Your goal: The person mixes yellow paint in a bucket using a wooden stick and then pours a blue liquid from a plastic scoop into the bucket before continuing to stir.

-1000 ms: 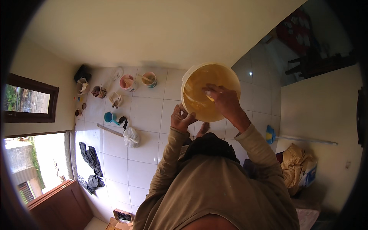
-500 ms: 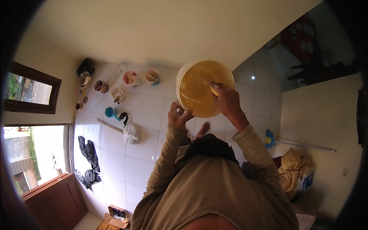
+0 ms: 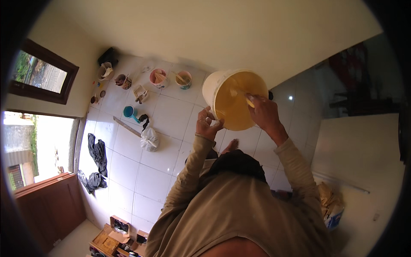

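Over the white-tiled floor (image 3: 169, 113), here's a pale plastic bucket (image 3: 210, 89) tilted, left hand (image 3: 207, 124) pinching its rim with bent fingers, right hand (image 3: 265, 115) closed around a yellow-handled tool (image 3: 250, 102) inside.

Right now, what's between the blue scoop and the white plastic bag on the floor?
In the head view, a crumpled black scrap lies between the blue scoop and the white plastic bag; a plank lies left of the scrap.
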Demonstrator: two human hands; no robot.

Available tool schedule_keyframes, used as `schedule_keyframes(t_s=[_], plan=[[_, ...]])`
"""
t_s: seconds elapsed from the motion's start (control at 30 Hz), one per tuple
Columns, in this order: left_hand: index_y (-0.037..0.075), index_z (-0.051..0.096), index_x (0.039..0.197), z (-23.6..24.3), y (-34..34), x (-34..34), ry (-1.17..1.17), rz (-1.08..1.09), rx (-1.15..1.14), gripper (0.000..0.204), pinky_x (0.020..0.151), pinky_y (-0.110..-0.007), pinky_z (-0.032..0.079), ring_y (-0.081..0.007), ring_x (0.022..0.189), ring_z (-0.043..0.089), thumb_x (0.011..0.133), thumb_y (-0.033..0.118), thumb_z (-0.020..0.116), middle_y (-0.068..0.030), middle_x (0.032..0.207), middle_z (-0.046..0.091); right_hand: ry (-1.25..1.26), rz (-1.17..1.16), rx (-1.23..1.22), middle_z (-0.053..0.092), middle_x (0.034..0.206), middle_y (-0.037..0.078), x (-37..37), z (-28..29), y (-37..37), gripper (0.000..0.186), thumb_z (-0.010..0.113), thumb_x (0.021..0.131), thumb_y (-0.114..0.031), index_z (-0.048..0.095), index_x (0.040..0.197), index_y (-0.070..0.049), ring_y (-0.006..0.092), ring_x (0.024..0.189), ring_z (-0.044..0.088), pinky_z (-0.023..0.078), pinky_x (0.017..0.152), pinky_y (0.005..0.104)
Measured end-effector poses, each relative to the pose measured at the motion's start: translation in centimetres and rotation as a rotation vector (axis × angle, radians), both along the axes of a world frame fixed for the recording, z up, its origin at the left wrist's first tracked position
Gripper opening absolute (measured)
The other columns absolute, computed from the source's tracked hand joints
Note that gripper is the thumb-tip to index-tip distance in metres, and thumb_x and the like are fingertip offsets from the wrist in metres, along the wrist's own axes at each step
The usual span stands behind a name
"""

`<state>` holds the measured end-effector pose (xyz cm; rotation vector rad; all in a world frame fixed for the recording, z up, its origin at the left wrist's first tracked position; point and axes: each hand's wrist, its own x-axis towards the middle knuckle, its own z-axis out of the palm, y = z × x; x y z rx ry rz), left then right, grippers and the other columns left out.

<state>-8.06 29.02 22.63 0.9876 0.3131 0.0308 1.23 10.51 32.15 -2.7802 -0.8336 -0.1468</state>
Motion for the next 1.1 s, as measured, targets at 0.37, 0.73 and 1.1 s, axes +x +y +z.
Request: schedule_keyframes(t_s=[0.37,0.73,1.1], plan=[[-0.008,0.044,0.115,-4.4,3.9,2.0,0.045,0.135,0.176,0.053,0.078,-0.032,0.054,-0.0185,0.088,0.058,0.075,0.006,0.075,-0.0076,0.096,0.047,0.117,0.087,-0.058,0.068,0.102,0.008,3.6,-2.7,4.6,0.029,0.066,0.081,-0.013,0.066,0.110,-0.008,0.0260,0.091,0.066,0.053,0.076,0.0351],[-0.007,0.047,0.110,-13.3,10.6,7.8,0.316,0.167,0.660,0.047,0.072,-0.034,0.060,-0.0232,0.095,0.060,0.074,0.006,0.075,-0.0156,0.118,0.051,0.193,0.277,-0.023,0.068,0.095,0.007,10.7,-11.6,11.7,0.033,0.068,0.077,-0.017,0.066,0.108,-0.007,0.0252,0.083,0.065,0.055,0.072,0.0357],[-0.009,0.045,0.127,-30.2,20.7,12.0,0.484,0.312,0.482,0.070,0.068,-0.027,0.052,-0.0159,0.082,0.054,0.068,0.011,0.078,-0.0070,0.093,0.052,0.350,0.434,-0.110,0.068,0.093,0.006,20.3,-30.4,24.8,0.033,0.066,0.078,-0.018,0.067,0.109,-0.008,0.0228,0.087,0.064,0.055,0.070,0.0372]])
